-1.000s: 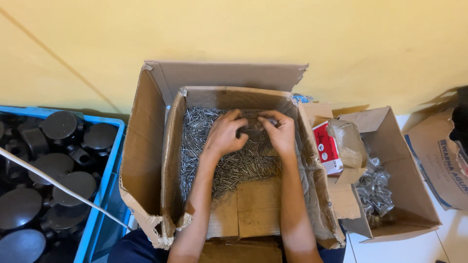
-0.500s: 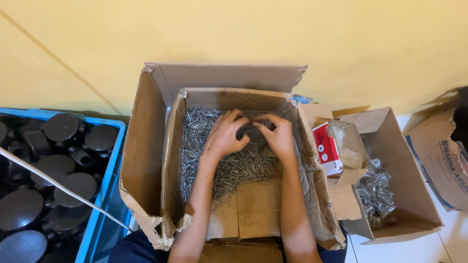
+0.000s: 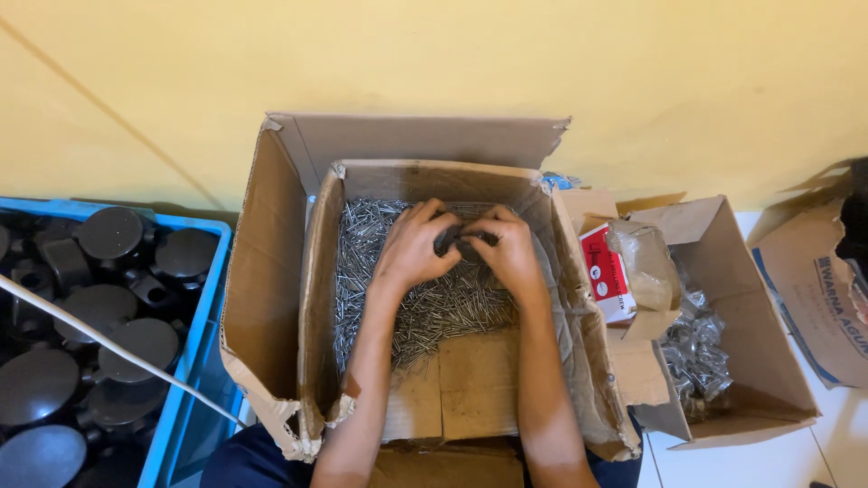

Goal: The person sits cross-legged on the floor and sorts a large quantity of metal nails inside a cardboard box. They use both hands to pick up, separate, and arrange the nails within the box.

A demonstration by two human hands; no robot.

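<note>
Head view: looks down into an open cardboard box (image 3: 316, 298) set inside a larger one (image 3: 262, 271).
Nails: a heap of thin, shiny grey metal nails (image 3: 434, 307) fills the far half of the inner box; bare brown cardboard shows at the near end.
Left hand (image 3: 416, 246): lies on the heap, fingers curled in around a small dark piece (image 3: 449, 239) at the middle.
Right hand (image 3: 511, 248): just beside the left, fingers bent onto the same dark piece from the other side.
Grip: both hands are closed on the dark piece, which sits between them, right above the nails; its exact shape is hidden by the fingers.
Crate: a blue plastic crate (image 3: 194, 361) on the left holds round, matte black caps (image 3: 113, 233).
Right box: a smaller open carton (image 3: 768, 361) holds a clear bag of shiny metal parts (image 3: 696, 348).
Packet: a small red-and-white carton (image 3: 608, 271) stands between the two boxes, next to a crumpled clear bag (image 3: 646, 262).
Wall: plain yellow (image 3: 434, 63).
</note>
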